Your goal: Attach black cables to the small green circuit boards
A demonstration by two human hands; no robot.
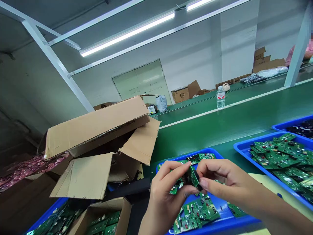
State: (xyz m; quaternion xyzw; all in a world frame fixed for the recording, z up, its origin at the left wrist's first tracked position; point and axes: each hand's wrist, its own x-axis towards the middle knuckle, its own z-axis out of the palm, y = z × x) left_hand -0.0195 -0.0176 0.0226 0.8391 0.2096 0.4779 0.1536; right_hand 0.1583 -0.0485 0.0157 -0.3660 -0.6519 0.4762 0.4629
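Note:
A small green circuit board is held up on edge between my two hands. My left hand is closed, with its fingers along the top edge and the thumb at the bottom. On the other side my right hand pinches at the board's right edge, thumb and fingertips by a small black part. Fingers cover much of the board, so its face is partly hidden. Below both hands lies a blue tray with several loose green circuit boards in it.
To the right, another blue tray holds piled circuit boards. An open cardboard box leans at left, above a smaller carton of boards. A water bottle stands on the green ledge behind. A person's pink sleeve shows far right.

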